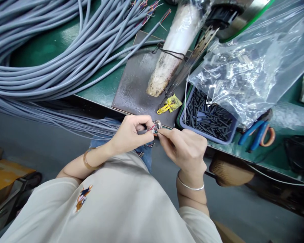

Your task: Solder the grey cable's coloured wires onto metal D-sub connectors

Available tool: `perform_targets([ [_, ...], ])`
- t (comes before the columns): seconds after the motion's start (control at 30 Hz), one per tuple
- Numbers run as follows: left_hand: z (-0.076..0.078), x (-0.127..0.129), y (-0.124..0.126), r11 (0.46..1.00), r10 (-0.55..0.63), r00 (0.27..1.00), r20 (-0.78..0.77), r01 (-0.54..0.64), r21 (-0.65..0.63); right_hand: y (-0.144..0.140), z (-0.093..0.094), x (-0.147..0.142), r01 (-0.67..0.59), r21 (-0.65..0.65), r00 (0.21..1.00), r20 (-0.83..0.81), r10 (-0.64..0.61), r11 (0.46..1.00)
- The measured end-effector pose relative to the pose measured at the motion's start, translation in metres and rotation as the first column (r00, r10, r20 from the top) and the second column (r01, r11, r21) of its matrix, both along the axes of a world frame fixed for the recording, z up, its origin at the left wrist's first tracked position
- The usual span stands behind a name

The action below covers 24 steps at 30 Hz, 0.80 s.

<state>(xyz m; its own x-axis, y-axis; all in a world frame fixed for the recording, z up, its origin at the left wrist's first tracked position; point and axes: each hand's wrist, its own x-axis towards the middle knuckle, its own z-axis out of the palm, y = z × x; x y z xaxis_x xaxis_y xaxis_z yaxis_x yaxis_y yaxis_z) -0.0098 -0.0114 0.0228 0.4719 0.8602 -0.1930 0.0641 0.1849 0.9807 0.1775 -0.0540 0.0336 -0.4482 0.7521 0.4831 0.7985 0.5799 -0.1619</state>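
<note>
While Your Left Hand (131, 133) Holds the Cable (142, 132), Your Right Hand (187, 145) Meets It at the Connector (157, 125)

As you bring both hands together in front of your shirt (121, 202), the connector sits between them, just off the front edge of the table (100, 91). Your left thumb and index finger are closed on the grey cable, and its thin red and dark wires (151, 128) run out to the connector. The thumb and index finger of your right hand are pinched together just beside the connector's lower side; whether they grip a wire, the connector or something finer, I cannot tell.

Just beyond your hands lies a dark board (134, 82), with a yellow clip (164, 108) near its front edge. Over the board slants a white tube (176, 37) tied with black cord (173, 53), its lower end stained brown. To your right stands a tray (234, 129) of short black sleeves (210, 123). A clear bag (255, 67) of metal parts (225, 79) partly overlaps the tray, and blue-handled pliers (258, 135) lie to the right of it, near the table's edge. On your left, a thick bundle (60, 67) of grey cables spreads across the table, coloured wire ends showing at the far side.
</note>
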Motion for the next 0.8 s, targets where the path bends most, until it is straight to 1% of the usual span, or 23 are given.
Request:
perform_targets([
  [0.07,-0.002,0.0,-0.002,1.0,0.001,1.0,0.031,0.0,-0.029,-0.004,0.001,0.001,0.029,-0.073,0.987,-0.157,-0.04,0.997],
  [0.1,-0.003,0.0,-0.002,0.999,0.021,0.998,0.054,-0.019,-0.044,-0.006,0.0,0.002,0.066,-0.086,0.959,-0.27,-0.087,0.994],
  [0.13,-0.004,-0.001,-0.001,0.997,0.052,0.995,0.081,-0.047,-0.061,-0.008,-0.001,0.002,0.118,-0.072,0.909,-0.393,-0.137,0.99],
  [0.2,-0.006,-0.002,0.001,0.989,0.122,0.982,0.146,-0.107,-0.105,-0.013,-0.006,0.002,0.257,0.034,0.77,-0.61,-0.184,0.966],
  [0.23,-0.007,-0.002,0.003,0.984,0.145,0.973,0.18,-0.122,-0.134,-0.015,-0.01,0.001,0.323,0.09,0.71,-0.681,-0.179,0.942],
  [0.27,-0.007,-0.002,0.004,0.978,0.161,0.964,0.211,-0.128,-0.163,-0.016,-0.013,-0.001,0.366,0.119,0.675,-0.717,-0.175,0.923],
  [0.3,-0.007,-0.002,0.006,0.974,0.172,0.956,0.236,-0.128,-0.187,-0.018,-0.017,-0.004,0.38,0.111,0.67,-0.718,-0.19,0.918],
  [0.33,-0.006,-0.002,0.007,0.97,0.179,0.95,0.257,-0.127,-0.205,-0.019,-0.021,-0.007,0.363,0.085,0.694,-0.688,-0.209,0.928],
  [0.4,-0.005,-0.001,0.009,0.966,0.192,0.938,0.29,-0.129,-0.223,-0.019,-0.028,-0.013,0.319,0.026,0.771,-0.589,-0.244,0.947],
  [0.43,-0.005,0.0,0.009,0.965,0.197,0.933,0.302,-0.13,-0.228,-0.019,-0.031,-0.017,0.298,0.018,0.804,-0.544,-0.241,0.954],
  [0.47,-0.005,0.001,0.009,0.964,0.202,0.93,0.307,-0.132,-0.233,-0.017,-0.033,-0.02,0.289,0.021,0.818,-0.525,-0.235,0.957],
  [0.5,-0.005,0.002,0.009,0.962,0.205,0.93,0.305,-0.134,-0.237,-0.016,-0.036,-0.023,0.285,0.02,0.816,-0.53,-0.231,0.958],
  [0.63,-0.007,0.003,0.011,0.957,0.229,0.945,0.234,-0.176,-0.23,-0.005,-0.042,-0.03,0.274,-0.063,0.735,-0.63,-0.251,0.96],
  [0.67,-0.007,0.004,0.011,0.957,0.241,0.945,0.219,-0.195,-0.214,-0.002,-0.042,-0.031,0.276,-0.062,0.735,-0.63,-0.252,0.959],
  [0.8,-0.008,0.007,0.015,0.952,0.295,0.937,0.189,-0.271,-0.144,0.005,-0.042,-0.03,0.259,-0.027,0.779,-0.585,-0.225,0.966],
])
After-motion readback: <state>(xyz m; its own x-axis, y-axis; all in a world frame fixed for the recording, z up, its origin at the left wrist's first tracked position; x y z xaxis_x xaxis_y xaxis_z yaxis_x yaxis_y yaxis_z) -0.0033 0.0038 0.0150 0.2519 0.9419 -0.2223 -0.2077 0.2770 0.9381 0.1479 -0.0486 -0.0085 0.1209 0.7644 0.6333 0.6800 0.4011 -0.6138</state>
